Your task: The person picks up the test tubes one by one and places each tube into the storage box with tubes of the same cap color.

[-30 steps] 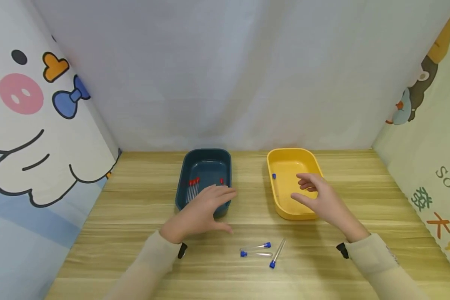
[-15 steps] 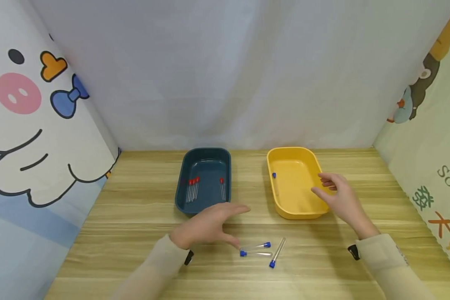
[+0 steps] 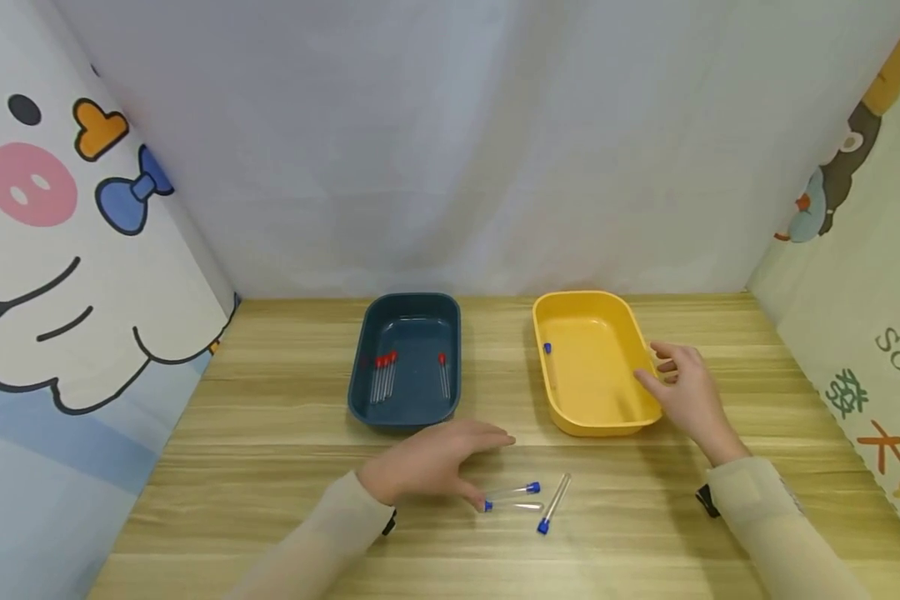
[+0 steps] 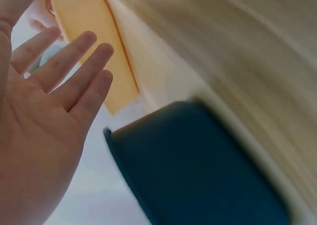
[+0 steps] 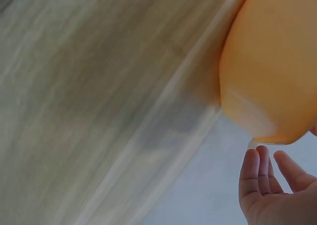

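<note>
Three clear test tubes with blue caps lie on the table: one at the back (image 3: pixel 532 488), one close in front of it (image 3: pixel 523 506), and a slanted one (image 3: pixel 557 500) to their right. My left hand (image 3: pixel 442 458) is spread low over the table beside them, its thumb tip right at the blue cap of the front tube. Its fingers look straight and hold nothing in the left wrist view. My right hand (image 3: pixel 692 396), loosely bent, hovers at the right rim of the yellow tray (image 3: pixel 594 367). A blue-capped tube (image 3: pixel 547 348) rests along that tray's left wall.
Left of the yellow tray stands a dark blue tray (image 3: pixel 420 333), holding several red-capped tubes (image 3: pixel 385 379) at its left and more red-capped glass (image 3: pixel 444 377) at its right. A pale cloth (image 3: pixel 487 167) hangs behind the table, with printed sheets on both sides.
My left hand has come from over the dark blue tray toward me and right, to the blue-capped tubes. My right hand has moved from above the yellow tray to its right rim.
</note>
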`<state>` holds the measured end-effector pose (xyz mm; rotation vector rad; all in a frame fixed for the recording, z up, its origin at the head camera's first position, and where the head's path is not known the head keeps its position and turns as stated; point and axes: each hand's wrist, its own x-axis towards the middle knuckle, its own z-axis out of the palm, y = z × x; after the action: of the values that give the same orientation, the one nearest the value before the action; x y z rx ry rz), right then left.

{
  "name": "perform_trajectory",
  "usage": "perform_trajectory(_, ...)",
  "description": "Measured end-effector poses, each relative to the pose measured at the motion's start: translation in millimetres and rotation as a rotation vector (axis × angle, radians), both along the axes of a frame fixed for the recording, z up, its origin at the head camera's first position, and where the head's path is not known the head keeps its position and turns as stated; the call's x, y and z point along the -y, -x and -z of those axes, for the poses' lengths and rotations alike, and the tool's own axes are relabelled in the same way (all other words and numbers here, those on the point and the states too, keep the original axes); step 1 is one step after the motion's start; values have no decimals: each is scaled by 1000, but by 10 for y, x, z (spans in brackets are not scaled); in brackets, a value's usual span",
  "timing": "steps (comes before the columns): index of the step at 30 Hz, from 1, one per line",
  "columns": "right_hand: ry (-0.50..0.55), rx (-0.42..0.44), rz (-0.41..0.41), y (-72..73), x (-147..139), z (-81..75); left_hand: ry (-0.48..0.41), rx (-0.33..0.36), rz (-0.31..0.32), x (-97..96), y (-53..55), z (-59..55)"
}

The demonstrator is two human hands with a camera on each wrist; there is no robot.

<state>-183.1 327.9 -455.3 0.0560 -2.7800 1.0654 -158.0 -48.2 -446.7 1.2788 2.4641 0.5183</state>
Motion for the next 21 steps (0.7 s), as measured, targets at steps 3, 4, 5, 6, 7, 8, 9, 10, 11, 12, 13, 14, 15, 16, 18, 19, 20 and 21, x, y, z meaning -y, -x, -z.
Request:
perform_trajectory(3,-5,2,15,33,0,22,1,26,25,-27,1,67)
perform_trajectory(4,-6,3,22,42,-2,30,2,27,36,-37,-1,90)
perform_trajectory(5,-6,4,30,47,-2,36,1,30,46,-48,-5,115)
perform_trajectory(6,-8,7,38,51,-1,43,1,28,53,-60,-8,141)
perform_trajectory(7,-8,10,45,57,-3,53,3,28,59,-74,-12,163)
perform_trajectory(8,-9,15,50,59,-3,61,5,25,65,-87,-14,188)
perform_trajectory(9,-8,20,52,61,-3,68,8,25,66,-99,-15,208)
perform_trajectory(10,-11,21,55,63,-1,75,17,21,66,-108,-16,229)
perform_trajectory(11,-10,20,56,67,2,80,24,24,62,-119,-16,247)
perform_trajectory(12,-12,18,56,73,5,85,32,23,58,-129,-14,262)
perform_trajectory(13,-13,12,56,80,8,88,36,23,55,-138,-11,272)
perform_trajectory(14,-13,3,56,89,11,89,40,18,54,-147,-6,280)
perform_trajectory(15,-13,-4,57,100,14,91,41,14,53,-155,1,285)
perform_trajectory(16,-12,-13,58,112,18,94,40,3,56,-164,7,288)
perform_trajectory(18,-12,-26,59,136,22,98,38,-9,60,-182,19,291)
perform_trajectory(19,-13,-31,58,147,24,101,34,-10,62,-191,24,290)
perform_trajectory(20,-14,-34,58,160,23,107,31,-11,64,-201,29,289)
perform_trajectory(21,-13,-34,57,170,23,112,31,-9,64,-210,34,285)
